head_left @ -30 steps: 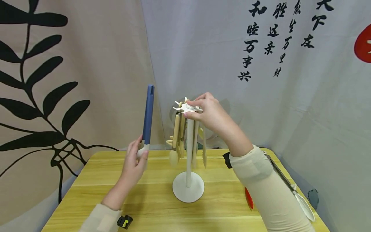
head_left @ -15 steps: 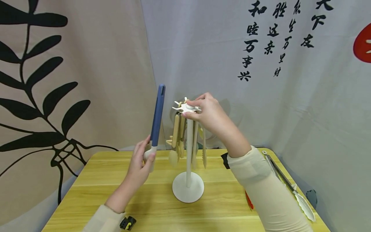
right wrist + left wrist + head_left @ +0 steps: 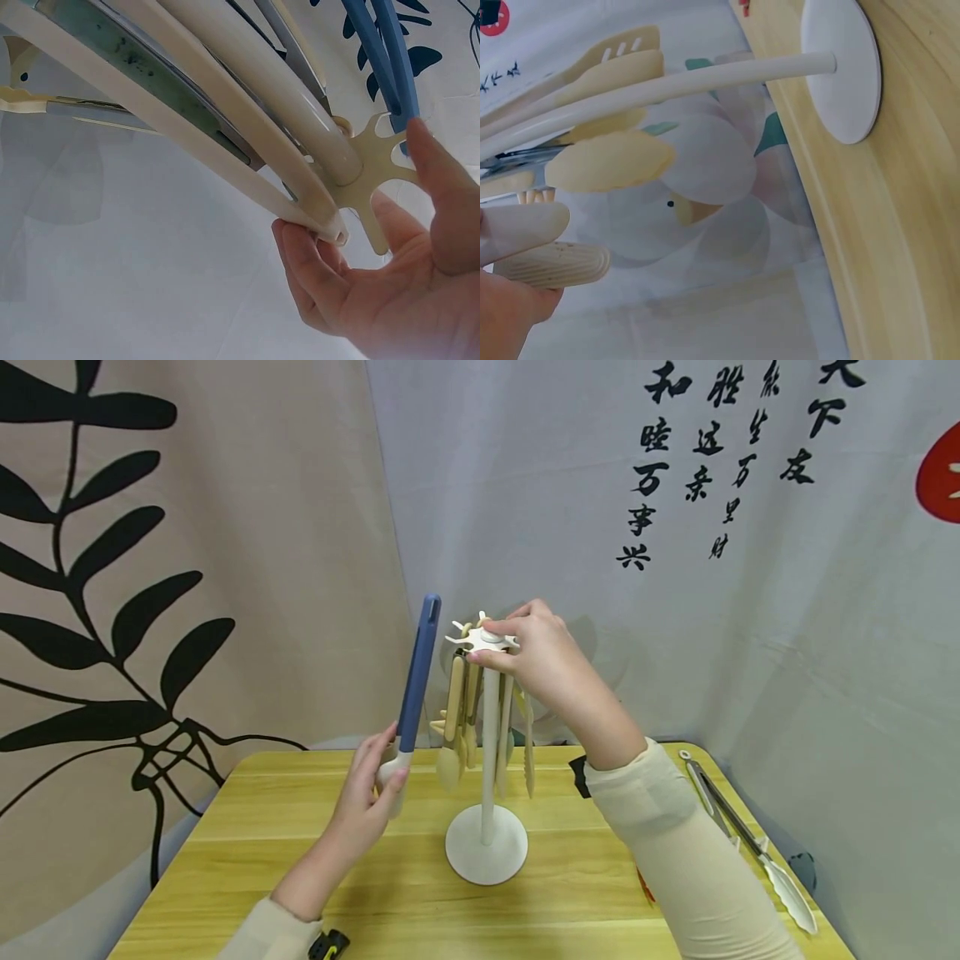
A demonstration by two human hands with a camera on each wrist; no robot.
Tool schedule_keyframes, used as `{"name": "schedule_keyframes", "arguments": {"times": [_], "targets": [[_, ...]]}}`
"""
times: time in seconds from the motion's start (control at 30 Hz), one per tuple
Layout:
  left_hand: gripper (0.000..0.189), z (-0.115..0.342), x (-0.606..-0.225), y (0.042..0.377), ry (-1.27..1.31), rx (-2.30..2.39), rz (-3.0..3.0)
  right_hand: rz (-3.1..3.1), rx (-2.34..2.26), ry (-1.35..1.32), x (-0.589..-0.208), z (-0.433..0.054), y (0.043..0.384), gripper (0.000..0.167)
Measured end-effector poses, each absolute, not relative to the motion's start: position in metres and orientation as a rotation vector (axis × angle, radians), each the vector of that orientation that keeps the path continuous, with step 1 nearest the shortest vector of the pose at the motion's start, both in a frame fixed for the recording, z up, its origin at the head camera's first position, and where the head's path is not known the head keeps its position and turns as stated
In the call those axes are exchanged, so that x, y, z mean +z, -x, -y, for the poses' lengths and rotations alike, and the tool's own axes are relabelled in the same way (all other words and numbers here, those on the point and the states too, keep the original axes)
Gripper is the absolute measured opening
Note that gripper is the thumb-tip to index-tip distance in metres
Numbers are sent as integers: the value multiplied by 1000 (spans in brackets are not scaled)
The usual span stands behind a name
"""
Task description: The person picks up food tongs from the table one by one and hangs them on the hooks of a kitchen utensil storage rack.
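My left hand (image 3: 367, 793) grips a pair of blue-handled tongs (image 3: 417, 681) by their pale tips, so the handle end points up and leans right. One tip is smooth, the other ribbed (image 3: 562, 264) in the left wrist view. Just right of them stands a white utensil rack (image 3: 488, 768) with a round base. My right hand (image 3: 551, 660) pinches the rack's hooked top plate (image 3: 365, 161). Several cream utensils (image 3: 454, 697) hang from it, including a slotted turner (image 3: 622, 46). In the right wrist view, the blue handles (image 3: 405, 71) overlap the plate's edge.
At the table's right edge lie long utensils, one with a dark shaft and white scalloped head (image 3: 789, 893). A red object (image 3: 645, 887) shows partly behind my right sleeve. A patterned cloth (image 3: 300, 527) hangs behind the wooden table (image 3: 262, 835).
My left hand has moved right towards the rack with the tongs, which now tilt further right and sit slightly lower. The right hand stays at the rack's top.
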State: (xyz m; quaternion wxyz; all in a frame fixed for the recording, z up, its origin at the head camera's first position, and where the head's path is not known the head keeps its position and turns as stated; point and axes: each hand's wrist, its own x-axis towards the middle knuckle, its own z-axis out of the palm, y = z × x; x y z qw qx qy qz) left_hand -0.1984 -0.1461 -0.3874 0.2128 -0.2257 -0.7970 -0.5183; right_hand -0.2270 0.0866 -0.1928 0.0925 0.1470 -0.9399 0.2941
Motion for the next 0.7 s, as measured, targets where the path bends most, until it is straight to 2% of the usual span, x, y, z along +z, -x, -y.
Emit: {"name": "schedule_keyframes", "arguments": {"times": [0.7], "targets": [[57, 140, -391, 203, 658, -1455, 2227, 2792, 866, -425, -193, -87, 226, 56]]}}
